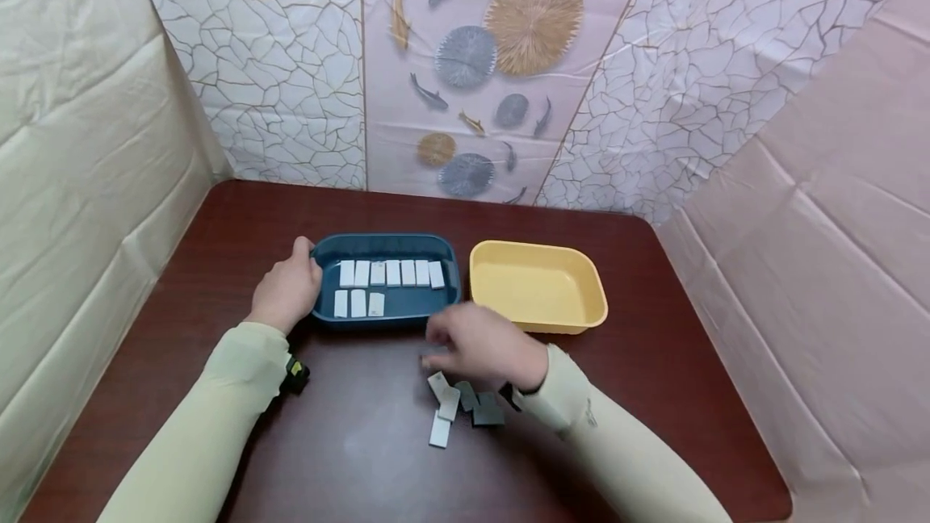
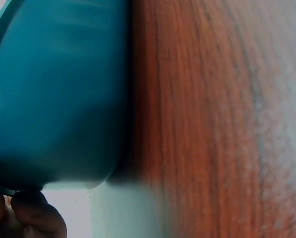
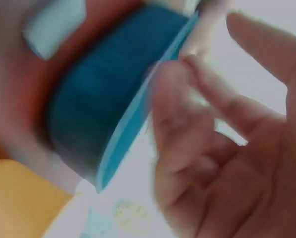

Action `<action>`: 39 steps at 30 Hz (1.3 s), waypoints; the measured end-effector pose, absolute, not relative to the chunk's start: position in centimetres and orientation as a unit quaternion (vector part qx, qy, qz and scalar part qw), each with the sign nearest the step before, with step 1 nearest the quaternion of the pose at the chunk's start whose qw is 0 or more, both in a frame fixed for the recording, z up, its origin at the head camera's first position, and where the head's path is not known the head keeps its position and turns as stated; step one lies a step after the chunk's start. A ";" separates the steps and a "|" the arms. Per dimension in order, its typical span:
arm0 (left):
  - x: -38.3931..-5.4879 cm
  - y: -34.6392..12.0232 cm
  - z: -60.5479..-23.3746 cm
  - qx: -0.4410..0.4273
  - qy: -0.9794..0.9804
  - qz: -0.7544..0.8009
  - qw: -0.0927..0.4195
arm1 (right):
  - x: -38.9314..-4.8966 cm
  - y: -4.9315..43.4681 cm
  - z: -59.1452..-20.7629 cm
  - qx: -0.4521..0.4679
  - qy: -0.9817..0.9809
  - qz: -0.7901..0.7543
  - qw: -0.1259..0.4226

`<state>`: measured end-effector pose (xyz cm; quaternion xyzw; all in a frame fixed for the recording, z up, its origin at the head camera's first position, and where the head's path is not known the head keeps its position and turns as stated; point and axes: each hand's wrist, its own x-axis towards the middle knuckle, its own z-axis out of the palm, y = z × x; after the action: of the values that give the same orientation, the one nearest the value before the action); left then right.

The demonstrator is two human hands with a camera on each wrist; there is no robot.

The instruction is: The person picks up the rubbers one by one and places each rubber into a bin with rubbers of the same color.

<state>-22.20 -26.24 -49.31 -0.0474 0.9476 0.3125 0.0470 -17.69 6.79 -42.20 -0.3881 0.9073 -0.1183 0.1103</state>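
Note:
My left hand (image 1: 288,285) grips the left end of the dark blue tray (image 1: 385,321), its fingers (image 2: 41,215) curled at the rim in the left wrist view. Inside the tray, small white rectangular tiles (image 1: 393,273) lie in two rows, the longer one at the back. Just off the tray's front right corner, my right hand (image 1: 487,345) hovers blurred, thumb and fingers apart; the right wrist view shows nothing between them. Below it on the table lie a few loose white tiles (image 1: 439,429), some overlapping, beside dark grey tiles (image 1: 488,410).
A yellow tray (image 1: 538,297), with nothing seen inside, stands right of the blue one. Both rest on a dark red-brown wooden table (image 1: 349,442). Patterned cloth (image 1: 291,63) hangs behind the table, and pale padded walls (image 1: 94,144) flank it.

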 end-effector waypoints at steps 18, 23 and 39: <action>-22.0 -26.5 -49.7 -0.054 0.949 0.305 0.049 | -12.8 8.4 -47.2 -0.369 0.922 -0.006 0.115; -22.0 -26.4 -49.5 -0.054 0.951 0.301 0.046 | -13.3 8.2 -45.3 -0.376 0.917 -0.045 0.123; -22.2 -25.6 -48.8 -0.054 0.952 0.298 0.049 | -21.7 4.6 -39.1 -0.374 0.911 -0.155 0.078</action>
<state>-22.17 -25.59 -48.78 -0.0538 0.9517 0.2983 0.0493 -21.73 4.63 -39.10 -0.3742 0.9110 -0.1551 0.0780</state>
